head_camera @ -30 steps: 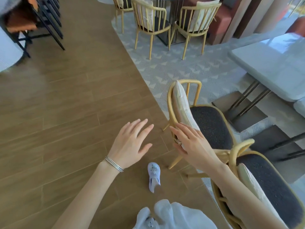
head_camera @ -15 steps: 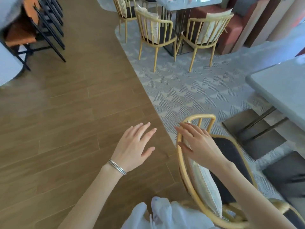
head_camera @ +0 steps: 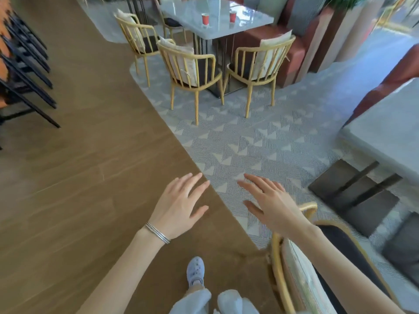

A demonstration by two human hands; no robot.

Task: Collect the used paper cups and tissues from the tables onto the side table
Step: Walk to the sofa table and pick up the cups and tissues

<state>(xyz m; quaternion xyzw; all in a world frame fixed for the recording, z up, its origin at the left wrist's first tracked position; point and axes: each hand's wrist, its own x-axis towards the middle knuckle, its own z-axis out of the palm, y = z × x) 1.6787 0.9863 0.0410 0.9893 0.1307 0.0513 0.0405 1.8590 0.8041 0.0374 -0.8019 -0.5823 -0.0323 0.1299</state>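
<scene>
Two red paper cups, one on the left and one on the right, stand on a grey marble table far ahead at the top of the view. My left hand, with a silver bracelet at the wrist, is stretched out over the wooden floor with straight fingers and holds nothing. My right hand is stretched out over the patterned carpet, fingers spread and empty, just above a yellow chair back. No tissue can be made out.
Three yellow spindle chairs with cushions stand around the far table, with a red bench behind. Another grey table is at the right. Stacked black chair frames line the left edge. My shoe is on the wooden floor.
I have walked forward and the view has risen toward the far table. The near yellow chair has slid down and right in view. My right hand has left its backrest.
</scene>
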